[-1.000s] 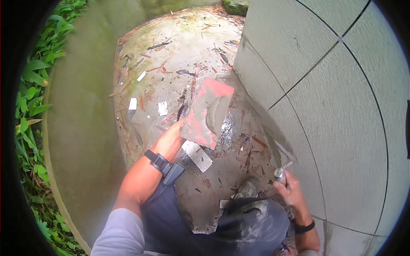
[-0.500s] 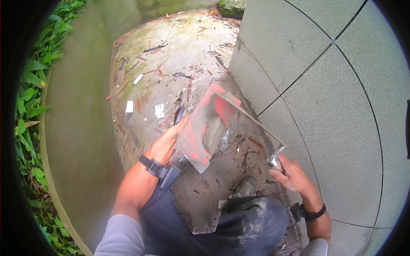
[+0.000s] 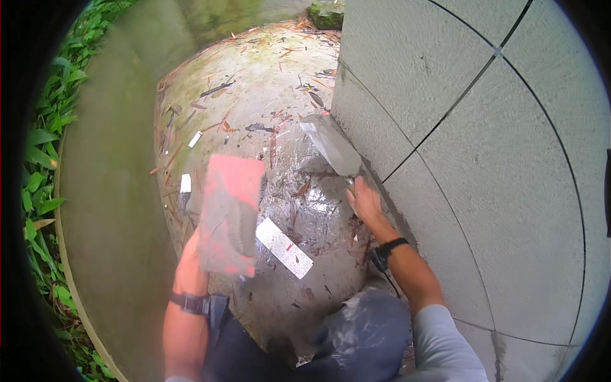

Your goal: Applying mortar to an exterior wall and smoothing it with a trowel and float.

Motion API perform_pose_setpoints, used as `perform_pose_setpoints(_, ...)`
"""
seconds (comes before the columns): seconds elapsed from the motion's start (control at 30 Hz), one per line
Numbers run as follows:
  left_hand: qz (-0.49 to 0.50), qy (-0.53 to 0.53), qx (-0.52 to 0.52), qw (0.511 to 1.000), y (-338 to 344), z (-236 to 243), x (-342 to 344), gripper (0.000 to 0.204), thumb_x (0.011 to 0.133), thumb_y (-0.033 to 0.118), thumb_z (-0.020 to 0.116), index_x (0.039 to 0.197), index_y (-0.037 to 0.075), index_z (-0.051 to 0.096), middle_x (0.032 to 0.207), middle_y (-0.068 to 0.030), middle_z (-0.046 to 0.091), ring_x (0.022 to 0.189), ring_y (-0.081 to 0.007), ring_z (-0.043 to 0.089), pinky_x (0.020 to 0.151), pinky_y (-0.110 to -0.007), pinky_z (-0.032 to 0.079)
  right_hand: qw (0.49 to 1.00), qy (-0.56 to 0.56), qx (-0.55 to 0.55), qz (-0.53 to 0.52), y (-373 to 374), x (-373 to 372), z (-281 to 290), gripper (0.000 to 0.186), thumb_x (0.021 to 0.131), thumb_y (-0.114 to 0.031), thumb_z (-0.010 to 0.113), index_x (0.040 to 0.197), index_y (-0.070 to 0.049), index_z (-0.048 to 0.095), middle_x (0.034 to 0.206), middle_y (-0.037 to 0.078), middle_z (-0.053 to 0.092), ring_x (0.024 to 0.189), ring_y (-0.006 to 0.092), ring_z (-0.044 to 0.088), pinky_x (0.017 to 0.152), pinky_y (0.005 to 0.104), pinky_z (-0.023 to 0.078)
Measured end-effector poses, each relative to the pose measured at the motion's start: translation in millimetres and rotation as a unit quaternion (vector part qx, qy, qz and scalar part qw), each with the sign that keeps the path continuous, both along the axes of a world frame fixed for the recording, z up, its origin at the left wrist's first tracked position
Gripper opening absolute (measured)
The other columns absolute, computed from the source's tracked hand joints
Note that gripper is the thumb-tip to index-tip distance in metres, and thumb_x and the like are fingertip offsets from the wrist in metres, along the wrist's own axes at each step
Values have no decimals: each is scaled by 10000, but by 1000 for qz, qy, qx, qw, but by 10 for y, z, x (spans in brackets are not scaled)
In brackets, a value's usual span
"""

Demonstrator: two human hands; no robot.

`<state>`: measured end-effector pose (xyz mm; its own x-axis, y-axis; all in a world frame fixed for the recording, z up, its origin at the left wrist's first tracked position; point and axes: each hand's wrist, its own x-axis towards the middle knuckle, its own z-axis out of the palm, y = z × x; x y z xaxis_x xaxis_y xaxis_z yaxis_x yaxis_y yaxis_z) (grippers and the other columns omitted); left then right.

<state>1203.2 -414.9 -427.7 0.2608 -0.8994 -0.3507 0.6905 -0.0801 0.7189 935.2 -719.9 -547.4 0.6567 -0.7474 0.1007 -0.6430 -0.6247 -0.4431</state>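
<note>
My left hand (image 3: 193, 249) holds up a red rectangular plastering float (image 3: 235, 175) from below; the board hides its fingers. Grey wet mortar (image 3: 232, 223) covers much of the board's upper face. To the right, my right hand (image 3: 367, 200) is closed round the handle of a steel plastering trowel (image 3: 334, 148). The trowel's blade points away from me, close to the foot of the grey tiled wall (image 3: 471, 159). Whether the blade touches the wall or the ground there I cannot tell.
A white speckled strip (image 3: 284, 248) lies on the wet concrete ground (image 3: 254, 70), among dry leaves, twigs and small white scraps (image 3: 185, 183). A low mossy wall (image 3: 114, 210) runs along the left, with green plants (image 3: 44, 153) beyond. A mossy stone (image 3: 326, 14) sits at the far end.
The float has moved left, away from the trowel, uncovering the white strip. My right hand has swung the trowel forward and left, down to the wall's foot.
</note>
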Motion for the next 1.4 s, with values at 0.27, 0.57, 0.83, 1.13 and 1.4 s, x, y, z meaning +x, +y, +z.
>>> perform_pose_setpoints(0.27, 15, -15, 5, 1000, 934, -295, 46, 608, 922, 290, 584, 1424, 39, 352, 1403, -94, 447, 1252, -203, 466, 1068, -362, 373, 993, -50, 82, 64, -817, 386, -855, 381, 872, -298, 588, 1022, 40, 495, 866, 285, 636, 835, 456, 622, 753, 504, 484)
perform_pose_setpoints(0.57, 23, -22, -15, 999, 1040, -373, -12, 577, 937, 283, 557, 1422, 43, 354, 1395, -89, 455, 1245, -207, 474, 1066, -362, 378, 986, 5, 106, -129, -605, 554, -852, 416, 867, -353, 585, 994, 40, 533, 912, 306, 640, 849, 455, 631, 789, 507, 485)
perform_pose_setpoints(0.83, 17, -30, -37, 999, 1245, -378, 17, 551, 951, 277, 532, 1420, 46, 356, 1388, -83, 462, 1238, -211, 481, 1064, -361, 383, 953, -86, 289, -3, -1014, 801, -691, 410, 870, -347, 604, 1001, 38, 547, 886, 307, 639, 883, 470, 615, 783, 529, 478)
perform_pose_setpoints(1.13, 14, -28, -59, 998, 1564, -412, -2, 522, 967, 269, 505, 1418, 49, 359, 1379, -78, 470, 1231, -215, 489, 1062, -361, 388, 992, -52, 50, -107, -549, 620, -672, 446, 875, -325, 619, 1100, 49, 525, 792, 242, 632, 662, 292, 657, 589, 405, 513)
perform_pose_setpoints(1.4, -32, 4, -119, 992, -562, -115, -278, 497, 981, 263, 481, 1416, 52, 361, 1372, -73, 477, 1224, -219, 496, 1060, -361, 393, 930, -153, 307, 132, 413, -780, 1358, 295, 876, -263, 637, 1002, -6, 566, 719, 129, 585, 623, 219, 575, 580, 350, 453)
